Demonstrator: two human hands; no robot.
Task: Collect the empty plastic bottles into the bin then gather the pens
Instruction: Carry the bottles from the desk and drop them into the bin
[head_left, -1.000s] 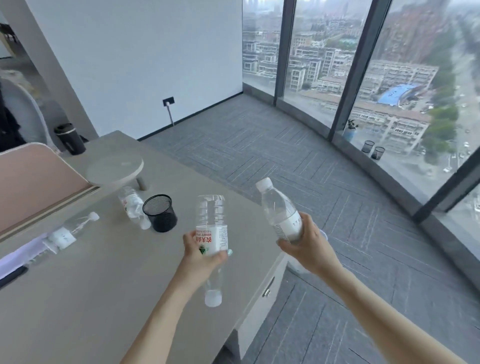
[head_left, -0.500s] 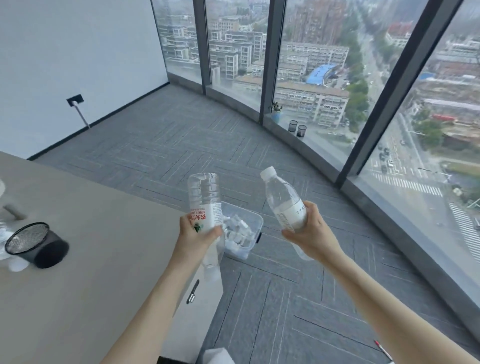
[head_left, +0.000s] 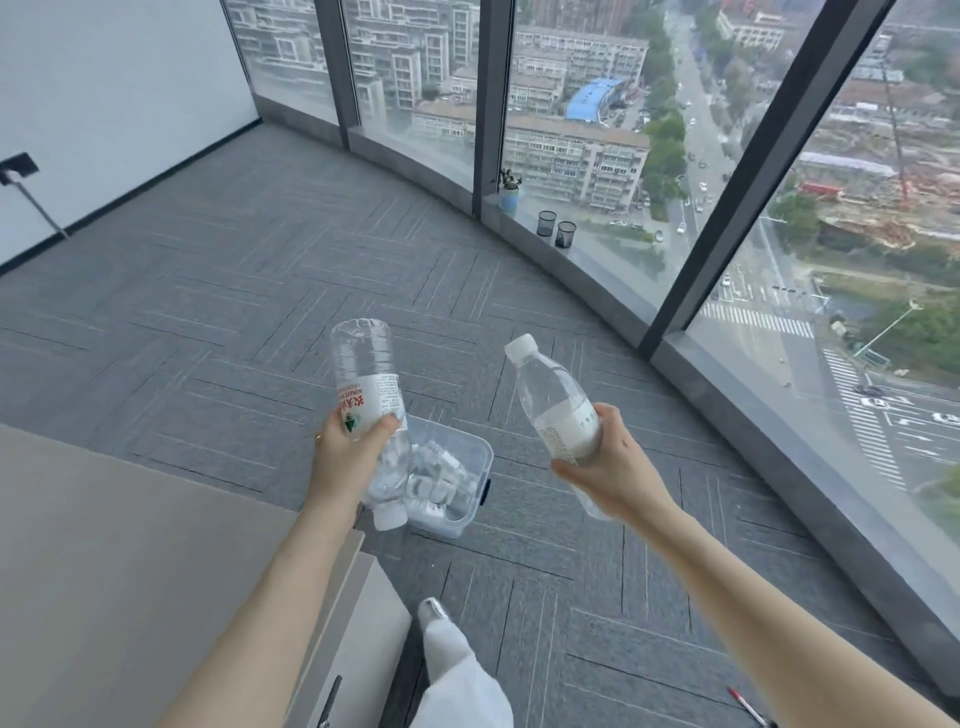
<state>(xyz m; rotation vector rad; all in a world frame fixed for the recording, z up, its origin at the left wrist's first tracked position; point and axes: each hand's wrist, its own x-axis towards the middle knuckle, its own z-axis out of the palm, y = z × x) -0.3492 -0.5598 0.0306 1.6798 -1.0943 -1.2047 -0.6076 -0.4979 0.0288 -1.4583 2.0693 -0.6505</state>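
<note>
bottles, both clear and empty: left one (head_left: 367, 400) inverted, right one (head_left: 558, 410) upright.

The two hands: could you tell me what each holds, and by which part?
Left hand grips an inverted bottle around its label; right hand grips a cap-up bottle around its lower body.

Open carpet (head_left: 545, 597) on the bin's (head_left: 480, 457) window side and near side, bin mouth unobstructed from above though part-filled with bottles, desk edge (head_left: 291, 512) and drawer unit (head_left: 374, 613) crowding its left.
</note>
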